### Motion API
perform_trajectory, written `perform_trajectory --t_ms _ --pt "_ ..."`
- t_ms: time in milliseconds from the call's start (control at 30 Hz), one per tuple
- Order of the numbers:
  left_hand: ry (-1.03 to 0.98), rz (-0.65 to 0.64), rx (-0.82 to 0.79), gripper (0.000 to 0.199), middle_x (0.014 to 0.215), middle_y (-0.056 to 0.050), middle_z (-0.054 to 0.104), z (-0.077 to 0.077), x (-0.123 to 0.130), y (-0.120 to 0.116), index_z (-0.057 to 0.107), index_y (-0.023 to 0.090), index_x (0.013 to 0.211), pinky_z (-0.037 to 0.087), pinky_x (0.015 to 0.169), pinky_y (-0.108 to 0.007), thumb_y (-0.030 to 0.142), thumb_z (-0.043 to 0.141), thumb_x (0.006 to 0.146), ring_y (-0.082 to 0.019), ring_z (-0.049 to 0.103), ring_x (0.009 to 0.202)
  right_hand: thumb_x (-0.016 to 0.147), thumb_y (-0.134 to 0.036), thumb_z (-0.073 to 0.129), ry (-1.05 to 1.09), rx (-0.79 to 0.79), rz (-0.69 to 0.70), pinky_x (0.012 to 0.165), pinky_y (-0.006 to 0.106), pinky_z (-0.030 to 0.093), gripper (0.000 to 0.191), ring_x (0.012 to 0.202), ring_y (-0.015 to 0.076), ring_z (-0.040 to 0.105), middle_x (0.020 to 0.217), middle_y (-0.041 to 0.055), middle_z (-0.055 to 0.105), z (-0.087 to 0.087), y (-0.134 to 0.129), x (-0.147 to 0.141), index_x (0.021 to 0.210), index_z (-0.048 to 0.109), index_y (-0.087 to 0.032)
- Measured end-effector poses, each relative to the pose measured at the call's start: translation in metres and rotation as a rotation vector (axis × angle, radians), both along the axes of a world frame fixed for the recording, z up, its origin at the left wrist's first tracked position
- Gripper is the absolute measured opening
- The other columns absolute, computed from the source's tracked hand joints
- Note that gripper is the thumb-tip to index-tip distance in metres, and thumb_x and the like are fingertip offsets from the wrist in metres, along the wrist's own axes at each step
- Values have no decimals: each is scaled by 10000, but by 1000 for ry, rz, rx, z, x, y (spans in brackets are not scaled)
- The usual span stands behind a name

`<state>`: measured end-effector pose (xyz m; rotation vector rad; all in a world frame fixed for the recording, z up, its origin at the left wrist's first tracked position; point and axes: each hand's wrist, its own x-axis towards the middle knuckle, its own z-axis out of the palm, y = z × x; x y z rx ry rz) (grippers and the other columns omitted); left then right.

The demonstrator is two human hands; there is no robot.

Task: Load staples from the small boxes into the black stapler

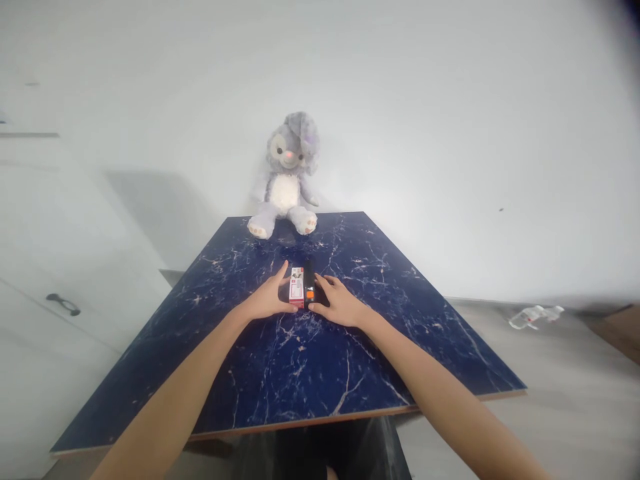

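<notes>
Side by side near the middle of the table lie a small white and red box (297, 288) and a slim black object with an orange patch (309, 273). My left hand (267, 295) curves around the box's left side, its thumb against the near end and its index finger stretched forward. From the right, my right hand (340, 301) cups the black object, thumb at its near end and fingertips by its right side. The two things sit close together between my hands. What kind of thing the black object is I cannot make out.
A grey and white plush toy (286, 190) sits at the far edge of the dark blue marbled table (320, 373), against a pale wall. On the floor to the right lies clear plastic packaging (535, 317), with a brown cardboard piece (620, 330) beyond. A dark handle (63, 305) is at left.
</notes>
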<state>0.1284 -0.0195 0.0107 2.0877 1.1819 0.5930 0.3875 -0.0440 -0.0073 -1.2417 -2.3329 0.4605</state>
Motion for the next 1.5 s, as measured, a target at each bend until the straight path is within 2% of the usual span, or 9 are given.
perform_trajectory --t_ms 200,433,567,733,900,1000,1233,1333,1500 --pt "54 46 52 1313 1519 -155 442 -4 10 -1 -38 233 1589 206 1189 -494 504 844 654 -324 248 1487 837 -596 635 -41 107 -63 1087 488 348 929 1351 381 383 1415 188 515 7 -2 1 1543 263 -122" --pt "31 50 148 1407 1443 -184 528 -22 50 15 -166 142 1558 174 1196 -489 531 837 651 -292 191 1510 972 -493 444 -12 145 -339 984 402 377 472 1018 280 613 1144 139 679 8 8 6 1260 552 -134" --pt "20 6 177 1435 1389 -187 578 -27 102 45 -172 118 1554 234 1176 -468 530 847 632 -297 244 1494 985 -469 419 -17 100 -540 994 436 367 456 1013 312 624 1055 174 704 3 30 36 1217 565 -104" --pt "28 -19 260 1406 1462 -256 475 -25 201 83 -102 57 1560 281 1147 -467 512 842 624 -352 311 1457 997 -492 360 -19 70 -847 976 521 368 509 1192 401 515 1147 236 670 2 48 99 1258 544 -96" --pt "64 -58 246 1340 1513 -288 384 -27 269 99 -46 20 1556 292 1138 -469 502 823 657 -371 326 1443 1004 -495 339 20 59 -945 1028 567 324 555 1242 402 481 1238 214 639 -2 55 151 1371 465 -99" --pt "39 -68 255 1272 1500 -252 428 -31 274 98 24 68 1567 284 1139 -487 532 809 680 -369 282 1461 996 -534 335 55 73 -955 1029 566 329 598 1251 400 470 1272 202 623 -8 58 160 1406 442 -112" --pt "-207 42 262 1057 1278 -123 654 -23 243 74 50 153 1584 383 1071 -428 471 708 820 -289 553 1229 1014 -519 266 78 252 -1020 1032 506 334 612 1233 362 482 1342 225 550 -18 63 157 1427 434 -100" --pt "-131 9 374 810 1243 -112 661 -21 229 56 153 160 1574 377 1068 -435 428 562 929 -288 541 1215 1022 -466 248 72 373 -1011 1047 486 317 587 1254 346 459 1353 240 523 -18 63 157 1399 457 -68" --pt "98 -180 527 701 1226 -132 661 -22 207 24 261 154 1550 357 1054 -461 424 504 951 -316 512 1215 1006 -428 304 101 527 -963 1065 493 307 535 1275 340 420 1361 227 500 -10 48 143 1378 471 -81"
